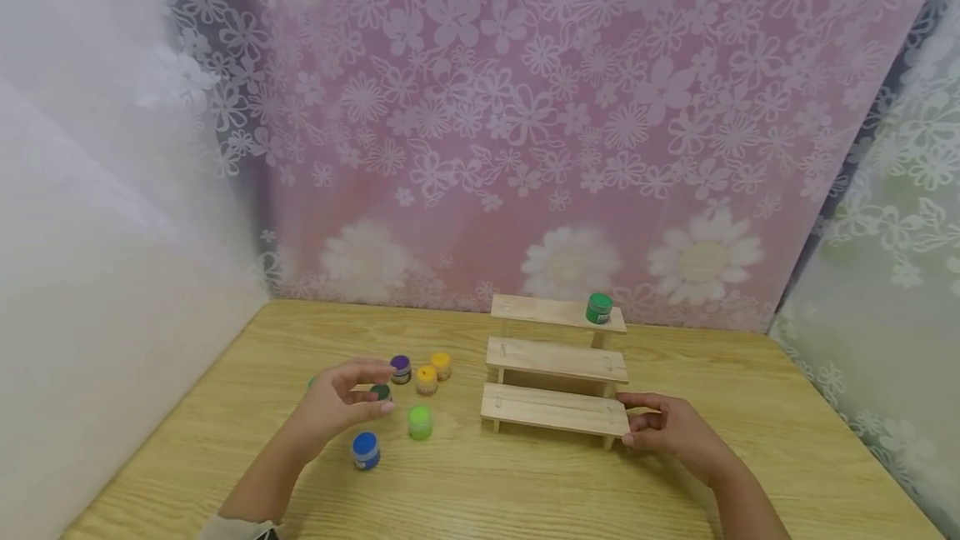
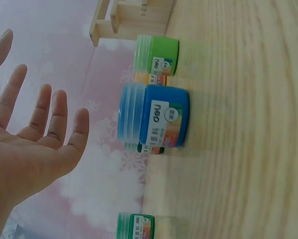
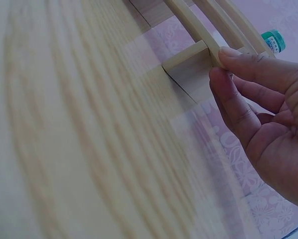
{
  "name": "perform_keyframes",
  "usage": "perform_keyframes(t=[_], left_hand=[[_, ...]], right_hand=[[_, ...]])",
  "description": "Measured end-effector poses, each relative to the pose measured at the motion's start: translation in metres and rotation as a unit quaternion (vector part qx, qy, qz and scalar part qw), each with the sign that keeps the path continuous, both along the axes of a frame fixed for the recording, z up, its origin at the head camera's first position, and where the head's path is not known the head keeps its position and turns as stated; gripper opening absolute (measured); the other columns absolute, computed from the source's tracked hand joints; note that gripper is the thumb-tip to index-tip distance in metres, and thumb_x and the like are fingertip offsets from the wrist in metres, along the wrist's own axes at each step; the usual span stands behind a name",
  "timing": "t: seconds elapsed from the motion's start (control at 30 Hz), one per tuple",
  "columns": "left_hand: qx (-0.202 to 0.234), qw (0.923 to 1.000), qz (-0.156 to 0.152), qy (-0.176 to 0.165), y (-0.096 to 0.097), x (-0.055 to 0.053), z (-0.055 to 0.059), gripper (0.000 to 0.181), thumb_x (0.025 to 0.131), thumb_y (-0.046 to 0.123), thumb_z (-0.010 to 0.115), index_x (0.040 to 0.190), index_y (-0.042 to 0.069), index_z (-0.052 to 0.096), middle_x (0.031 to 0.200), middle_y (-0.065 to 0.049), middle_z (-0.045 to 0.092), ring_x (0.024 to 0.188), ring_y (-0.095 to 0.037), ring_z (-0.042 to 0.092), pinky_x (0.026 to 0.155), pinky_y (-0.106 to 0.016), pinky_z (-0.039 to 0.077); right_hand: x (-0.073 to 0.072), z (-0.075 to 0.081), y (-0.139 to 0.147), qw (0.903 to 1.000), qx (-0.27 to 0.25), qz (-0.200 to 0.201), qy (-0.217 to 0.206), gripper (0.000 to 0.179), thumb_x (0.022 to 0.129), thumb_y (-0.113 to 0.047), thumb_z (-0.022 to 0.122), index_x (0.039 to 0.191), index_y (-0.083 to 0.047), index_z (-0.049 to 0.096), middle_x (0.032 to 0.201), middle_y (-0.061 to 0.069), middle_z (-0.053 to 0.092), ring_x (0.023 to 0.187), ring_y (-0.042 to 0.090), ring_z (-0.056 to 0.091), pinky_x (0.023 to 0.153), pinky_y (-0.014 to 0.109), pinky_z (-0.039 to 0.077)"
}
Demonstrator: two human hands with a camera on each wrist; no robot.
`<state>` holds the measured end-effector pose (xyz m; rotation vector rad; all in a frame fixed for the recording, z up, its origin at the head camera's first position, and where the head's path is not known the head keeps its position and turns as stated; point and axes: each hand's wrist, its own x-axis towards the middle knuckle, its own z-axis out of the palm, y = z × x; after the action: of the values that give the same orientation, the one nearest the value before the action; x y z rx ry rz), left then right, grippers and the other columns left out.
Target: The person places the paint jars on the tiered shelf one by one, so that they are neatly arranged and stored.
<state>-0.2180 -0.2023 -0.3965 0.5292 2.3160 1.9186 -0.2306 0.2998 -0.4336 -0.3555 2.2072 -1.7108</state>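
Observation:
My left hand (image 1: 333, 402) hovers over the left of the table, fingers apart and holding nothing. Close to its fingertips is a dark green paint jar (image 1: 381, 392), partly covered by the hand. A blue paint jar (image 2: 166, 117) and a light green one (image 1: 420, 422) stand nearer the front. Thumb and fingers of my right hand (image 1: 675, 432) pinch the right end of the lowest step of a three-step wooden display shelf (image 1: 555, 409). On the shelf's top step, at the right, sits a green paint jar (image 1: 599, 307).
Behind the dark green jar stand a purple jar (image 1: 401, 369) and two yellow jars, one farther back (image 1: 441, 366) and one nearer (image 1: 426, 379). Another green jar (image 2: 136, 226) is mostly hidden by my left hand in the head view. A flowered curtain (image 1: 525, 148) hangs behind the table.

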Motion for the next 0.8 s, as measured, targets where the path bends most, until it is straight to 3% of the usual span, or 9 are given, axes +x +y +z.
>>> perform_keyframes(t=[0.13, 0.4, 0.63, 0.8], left_hand=[[-0.028, 0.9994, -0.021, -0.008, -0.005, -0.001, -0.003, 0.04, 0.086, 0.016, 0.077, 0.123, 0.007, 0.066, 0.135, -0.016, 0.052, 0.121, -0.041, 0.047, 0.095, -0.038, 0.049], [-0.064, 0.9925, -0.104, -0.015, -0.019, -0.004, -0.011, 0.041, 0.087, 0.015, 0.076, 0.124, 0.002, 0.064, 0.132, -0.023, 0.053, 0.121, -0.047, 0.044, 0.095, -0.048, 0.048], [-0.081, 0.9872, -0.133, -0.035, -0.031, -0.006, -0.015, 0.043, 0.087, 0.013, 0.075, 0.124, -0.006, 0.061, 0.13, -0.015, 0.056, 0.117, -0.046, 0.047, 0.094, -0.05, 0.047], [-0.07, 0.9831, -0.164, -0.042, -0.033, -0.007, -0.019, 0.042, 0.087, 0.01, 0.074, 0.122, -0.009, 0.06, 0.125, -0.024, 0.057, 0.115, -0.047, 0.051, 0.092, -0.052, 0.049]], right_hand=[[0.001, 0.001, 0.0, 1.0, 0.0, 0.0, -0.002, 0.073, 0.087, -0.012, 0.075, 0.144, 0.012, 0.036, 0.099, 0.013, 0.063, 0.09, 0.021, 0.064, 0.081, 0.037, 0.056], [0.001, 0.002, -0.002, 1.0, -0.002, -0.001, -0.004, 0.073, 0.087, -0.012, 0.075, 0.144, 0.012, 0.037, 0.098, 0.012, 0.064, 0.09, 0.021, 0.064, 0.081, 0.037, 0.056], [-0.001, -0.001, -0.002, 1.0, 0.0, -0.003, -0.006, 0.073, 0.086, -0.012, 0.076, 0.144, 0.011, 0.037, 0.099, 0.013, 0.064, 0.09, 0.021, 0.064, 0.079, 0.037, 0.056], [-0.001, -0.002, 0.0, 1.0, -0.006, -0.006, -0.005, 0.074, 0.086, -0.011, 0.076, 0.144, 0.011, 0.036, 0.099, 0.014, 0.065, 0.09, 0.023, 0.065, 0.079, 0.038, 0.057]])
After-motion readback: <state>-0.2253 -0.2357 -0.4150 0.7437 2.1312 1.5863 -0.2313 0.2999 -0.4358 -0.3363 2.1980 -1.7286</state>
